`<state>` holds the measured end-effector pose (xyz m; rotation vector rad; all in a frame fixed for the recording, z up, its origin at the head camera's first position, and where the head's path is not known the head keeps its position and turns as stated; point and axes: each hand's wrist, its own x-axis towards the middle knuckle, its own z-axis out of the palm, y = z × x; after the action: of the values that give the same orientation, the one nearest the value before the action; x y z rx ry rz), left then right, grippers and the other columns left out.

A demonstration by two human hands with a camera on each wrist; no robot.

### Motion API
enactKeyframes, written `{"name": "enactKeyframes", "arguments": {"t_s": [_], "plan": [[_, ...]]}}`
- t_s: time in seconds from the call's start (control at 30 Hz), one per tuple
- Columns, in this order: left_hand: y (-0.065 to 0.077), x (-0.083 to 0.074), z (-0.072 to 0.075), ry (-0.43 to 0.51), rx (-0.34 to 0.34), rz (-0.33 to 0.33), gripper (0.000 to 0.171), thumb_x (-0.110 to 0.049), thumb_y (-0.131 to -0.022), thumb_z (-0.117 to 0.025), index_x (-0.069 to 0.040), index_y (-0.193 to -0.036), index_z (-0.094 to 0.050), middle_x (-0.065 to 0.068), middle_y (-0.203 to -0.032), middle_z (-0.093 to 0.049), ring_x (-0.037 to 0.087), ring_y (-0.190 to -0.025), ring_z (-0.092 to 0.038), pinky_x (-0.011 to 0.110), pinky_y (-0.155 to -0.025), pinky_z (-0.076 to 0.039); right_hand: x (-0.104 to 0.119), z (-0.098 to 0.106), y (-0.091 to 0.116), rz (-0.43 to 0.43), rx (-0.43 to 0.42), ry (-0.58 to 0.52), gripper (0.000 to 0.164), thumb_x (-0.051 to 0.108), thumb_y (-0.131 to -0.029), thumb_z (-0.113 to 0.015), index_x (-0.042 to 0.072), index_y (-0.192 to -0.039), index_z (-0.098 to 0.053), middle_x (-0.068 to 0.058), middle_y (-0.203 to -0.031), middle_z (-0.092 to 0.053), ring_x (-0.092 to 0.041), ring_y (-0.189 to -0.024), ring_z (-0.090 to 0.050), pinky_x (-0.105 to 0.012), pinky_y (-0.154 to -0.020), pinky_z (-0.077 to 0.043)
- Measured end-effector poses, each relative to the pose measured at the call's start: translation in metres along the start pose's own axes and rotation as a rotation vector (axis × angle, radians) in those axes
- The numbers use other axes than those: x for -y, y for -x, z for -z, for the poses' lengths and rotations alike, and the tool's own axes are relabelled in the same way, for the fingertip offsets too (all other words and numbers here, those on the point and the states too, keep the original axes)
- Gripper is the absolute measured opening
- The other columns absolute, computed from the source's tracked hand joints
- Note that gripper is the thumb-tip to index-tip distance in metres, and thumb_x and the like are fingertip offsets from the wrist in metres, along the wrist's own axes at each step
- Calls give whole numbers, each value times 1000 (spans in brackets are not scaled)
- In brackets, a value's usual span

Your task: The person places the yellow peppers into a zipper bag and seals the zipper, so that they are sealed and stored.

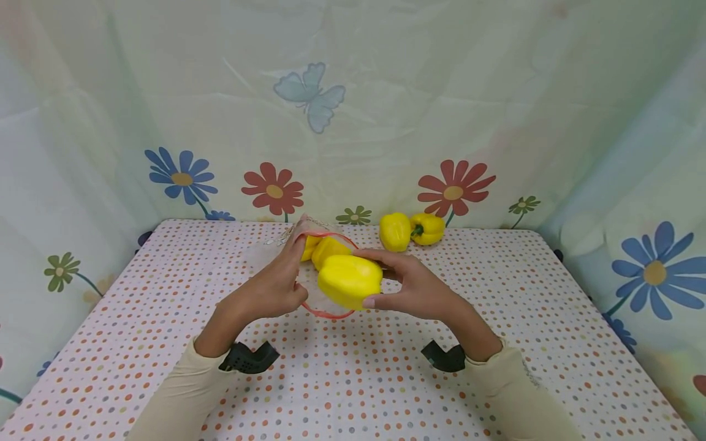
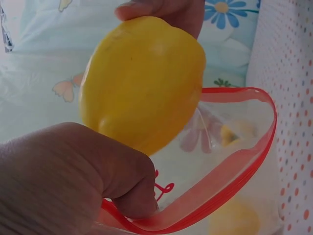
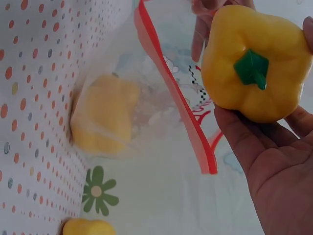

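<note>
A yellow bell pepper (image 1: 350, 281) with a green stem is gripped between the thumb and fingers of my right hand (image 1: 416, 286). It is held at the mouth of a clear zip bag (image 2: 230, 191) with a red rim. My left hand (image 1: 271, 283) pinches that rim on the left side, and the mouth gapes. Inside the bag, yellow peppers (image 1: 329, 250) show behind the held one; in the right wrist view a bagged pepper (image 3: 103, 115) looks hazy through the plastic. How many are in the bag is partly hidden.
Two more yellow peppers, one upright (image 1: 394, 232) and one on its side (image 1: 428, 229), sit at the back of the table, right of the bag. A dotted cloth (image 1: 353, 392) covers the table. A flowered curtain (image 1: 386, 122) hangs behind and at both sides.
</note>
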<state>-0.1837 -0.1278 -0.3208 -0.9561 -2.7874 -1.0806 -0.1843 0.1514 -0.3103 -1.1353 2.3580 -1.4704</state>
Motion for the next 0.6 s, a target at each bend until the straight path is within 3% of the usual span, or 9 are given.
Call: {"name": "enactKeyframes", "arguments": {"t_s": [0.23, 0.4, 0.6], "plan": [[-1, -1, 1, -17, 1, -4, 103, 11, -73, -57, -3, -155, 4, 1, -160, 19, 18, -147, 6, 44, -115, -17, -7, -7, -5, 15, -26, 50, 72, 16, -84, -76, 6, -147, -43, -6, -141, -49, -21, -118, -53, -44, -101, -44], [-1, -1, 1, -4, 9, -8, 102, 11, -73, -56, -2, -154, 4, 1, -160, 20, 19, -147, 3, 43, -112, -27, -9, -10, -8, 26, -38, 126, 73, 18, -84, -76, 5, -147, -41, -6, -144, -48, -21, -114, -53, -42, -95, -48], [-1, 0, 0, -4, 4, -17, 105, 13, -72, -58, -5, -155, 3, -1, -160, 19, 18, -147, 5, 43, -114, -21, -7, -17, -10, 5, -40, 237, 74, 20, -83, -77, 8, -147, -42, -7, -149, -40, -23, -126, -46, -42, -99, -46]]}}
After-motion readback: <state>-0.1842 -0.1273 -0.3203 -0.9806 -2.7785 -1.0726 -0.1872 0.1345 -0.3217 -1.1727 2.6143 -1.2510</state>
